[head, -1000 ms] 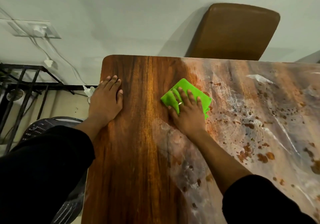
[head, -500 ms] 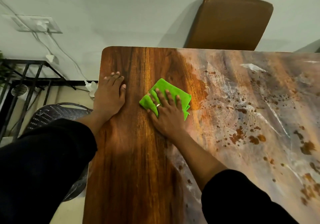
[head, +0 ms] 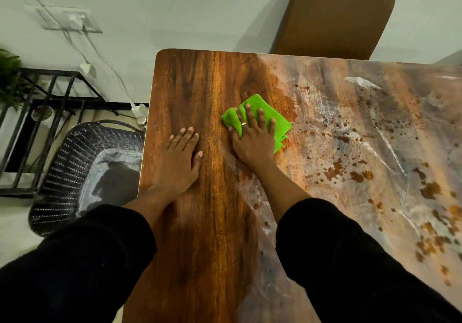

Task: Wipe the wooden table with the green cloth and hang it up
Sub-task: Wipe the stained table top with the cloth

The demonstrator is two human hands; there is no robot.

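Hand (head: 252,145) flat atop green cloth (head: 282,125)

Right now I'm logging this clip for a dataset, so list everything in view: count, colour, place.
wooden table: one, brown, centre
stains: many, brown spots and whitish smears, table's right part
green cloth: one, bright green, on the table
chair: one, brown, beyond the table's far edge
basket: one, dark, floor left of the table
rack: one, black, far left
plant: one, green, left edge
socket plate: one, pale, wall, upper left
left hand: flat on the table, apart from the cloth
right hand: fingers spread, pressing the cloth
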